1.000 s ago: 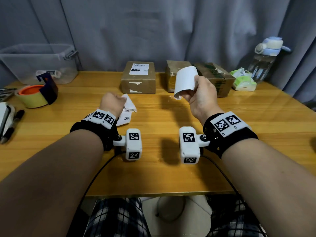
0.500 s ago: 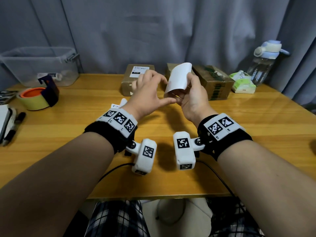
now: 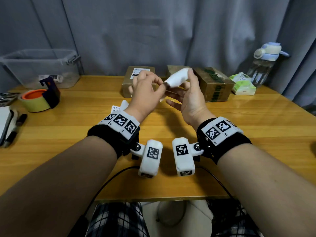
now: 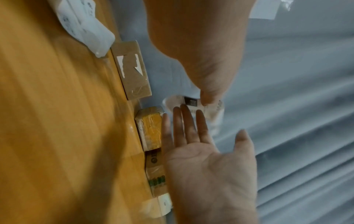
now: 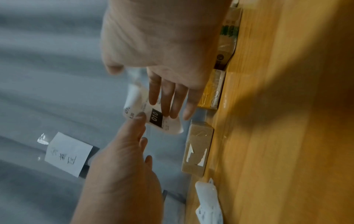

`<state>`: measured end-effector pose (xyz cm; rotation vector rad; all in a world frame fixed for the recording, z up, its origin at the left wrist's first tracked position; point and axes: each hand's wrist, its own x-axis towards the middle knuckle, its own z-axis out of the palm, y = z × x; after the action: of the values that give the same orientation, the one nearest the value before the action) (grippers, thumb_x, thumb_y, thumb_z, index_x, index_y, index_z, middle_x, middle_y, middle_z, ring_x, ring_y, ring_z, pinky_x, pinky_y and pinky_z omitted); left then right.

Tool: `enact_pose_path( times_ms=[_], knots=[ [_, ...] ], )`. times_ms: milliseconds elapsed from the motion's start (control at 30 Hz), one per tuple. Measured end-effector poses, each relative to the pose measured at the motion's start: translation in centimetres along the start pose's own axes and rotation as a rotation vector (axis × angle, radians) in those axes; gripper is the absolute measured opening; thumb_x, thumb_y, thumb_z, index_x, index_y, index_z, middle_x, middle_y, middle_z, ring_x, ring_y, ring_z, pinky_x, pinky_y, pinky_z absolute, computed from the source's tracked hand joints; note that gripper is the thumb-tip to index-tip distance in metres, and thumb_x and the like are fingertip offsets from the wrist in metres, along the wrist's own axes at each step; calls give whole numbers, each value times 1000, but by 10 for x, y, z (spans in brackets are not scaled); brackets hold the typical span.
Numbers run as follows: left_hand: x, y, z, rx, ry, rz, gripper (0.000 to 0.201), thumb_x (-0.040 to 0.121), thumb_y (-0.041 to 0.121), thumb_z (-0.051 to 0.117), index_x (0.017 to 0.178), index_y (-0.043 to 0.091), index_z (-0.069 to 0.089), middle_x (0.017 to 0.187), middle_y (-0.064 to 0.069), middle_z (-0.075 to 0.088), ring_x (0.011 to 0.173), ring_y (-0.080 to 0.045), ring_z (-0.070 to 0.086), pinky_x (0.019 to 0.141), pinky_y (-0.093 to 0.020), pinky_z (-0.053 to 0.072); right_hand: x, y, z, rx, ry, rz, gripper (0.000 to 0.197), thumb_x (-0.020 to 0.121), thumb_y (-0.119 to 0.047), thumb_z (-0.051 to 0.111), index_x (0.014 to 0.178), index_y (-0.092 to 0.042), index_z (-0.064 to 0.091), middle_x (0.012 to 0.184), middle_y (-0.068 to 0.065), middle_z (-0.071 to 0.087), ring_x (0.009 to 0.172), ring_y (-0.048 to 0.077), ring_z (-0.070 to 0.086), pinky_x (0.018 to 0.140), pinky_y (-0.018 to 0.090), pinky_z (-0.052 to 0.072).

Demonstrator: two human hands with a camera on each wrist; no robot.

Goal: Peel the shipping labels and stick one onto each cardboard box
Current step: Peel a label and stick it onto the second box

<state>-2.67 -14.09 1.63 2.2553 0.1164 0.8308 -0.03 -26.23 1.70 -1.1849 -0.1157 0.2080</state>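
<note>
A white shipping label (image 3: pixel 177 77) hangs in the air above the table's far middle, between both hands. My left hand (image 3: pixel 148 89) pinches its lower left end with thumb and forefinger. My right hand (image 3: pixel 188 98) is turned palm up, its straight fingers (image 5: pixel 164 97) lie against the label's (image 5: pixel 153 121) printed face, and the thumb is spread apart. Behind stand three cardboard boxes: the left box (image 3: pixel 127 88) with a label on top, the middle box (image 3: pixel 172 69) mostly hidden, and the right box (image 3: pixel 215 84). Loose label papers (image 3: pixel 118 108) lie by my left wrist.
A clear plastic bin (image 3: pixel 39 67) stands at the back left, with a tape roll in a dispenser (image 3: pixel 39 100) in front of it. Markers (image 3: pixel 13 132) lie at the left edge. A tissue pack (image 3: pixel 242 84) and a water bottle (image 3: pixel 263 62) stand at the back right, and a grey curtain hangs behind.
My left hand left the papers on the table, rose to the label and took its lower end. The label tipped from upright to slanting, and my right hand's fingers straightened.
</note>
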Motion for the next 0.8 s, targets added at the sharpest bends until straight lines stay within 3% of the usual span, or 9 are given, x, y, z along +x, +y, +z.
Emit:
enact_pose_path(
  times_ms=[100, 200, 267, 333, 433, 500, 600, 700, 800],
  knots=[
    [6, -3, 0, -212, -17, -132, 17, 77, 36, 62, 64, 30, 54, 99, 8, 46, 110, -18, 47, 97, -31, 33, 1, 1, -5, -145, 31, -46, 71, 90, -70, 24, 101, -16, 69, 92, 5, 74, 69, 13, 56, 67, 30, 46],
    [9, -5, -2, -382, -72, -208, 20, 83, 24, 61, 63, 25, 57, 97, -1, 52, 81, -9, 51, 72, -7, 38, 5, 1, -11, -354, 84, -175, 49, 101, -43, 30, 107, -12, 68, 86, 7, 74, 51, -2, 51, 62, 21, 38],
    [10, -7, -2, -411, -108, -224, 20, 85, 18, 59, 65, 19, 60, 94, -9, 58, 76, -11, 50, 60, -8, 37, 7, 1, -15, -454, 82, -287, 29, 99, -18, 44, 111, -3, 65, 77, 5, 69, 59, -3, 58, 62, 13, 45],
    [10, -7, -4, -445, -139, -252, 18, 86, 16, 57, 70, 13, 64, 98, -18, 63, 82, -15, 52, 68, -17, 40, 9, -1, -19, -532, 70, -342, 23, 94, -8, 52, 111, -1, 65, 81, 0, 66, 76, 7, 63, 69, 12, 51],
    [11, -4, -5, -487, -195, -270, 18, 88, 14, 55, 81, 4, 68, 93, -21, 65, 85, -18, 53, 69, -17, 41, 16, -4, -26, -674, 35, -345, 20, 86, -7, 64, 104, -10, 70, 99, 4, 67, 95, 20, 64, 86, 32, 55],
    [14, 0, -6, -499, -228, -257, 20, 88, 12, 54, 70, 12, 64, 84, -14, 56, 81, -18, 46, 57, -8, 36, 21, -9, -29, -782, 30, -337, 24, 74, -12, 71, 96, -21, 73, 108, 9, 65, 100, 21, 59, 91, 39, 52],
    [22, 5, -6, -504, -276, -252, 24, 89, 13, 53, 67, 20, 61, 89, -11, 54, 82, -17, 44, 52, -5, 35, 26, -22, -33, -650, -72, -223, 29, 74, 6, 63, 94, -14, 69, 106, 8, 66, 94, 18, 61, 72, 21, 51],
    [34, 5, -4, -489, -332, -262, 22, 90, 14, 53, 71, 19, 63, 91, -11, 58, 84, -17, 47, 63, -18, 37, 34, -34, -39, -545, -148, -121, 30, 78, 10, 55, 90, -14, 69, 98, 3, 68, 87, 15, 62, 65, 20, 49],
    [50, 4, 4, -417, -366, -248, 17, 90, 18, 54, 85, 7, 66, 88, -10, 56, 83, -16, 46, 57, -13, 34, 49, -43, -42, -554, -144, -114, 32, 78, 12, 53, 84, -14, 70, 93, -1, 68, 76, 8, 62, 59, 14, 48]
  ],
)
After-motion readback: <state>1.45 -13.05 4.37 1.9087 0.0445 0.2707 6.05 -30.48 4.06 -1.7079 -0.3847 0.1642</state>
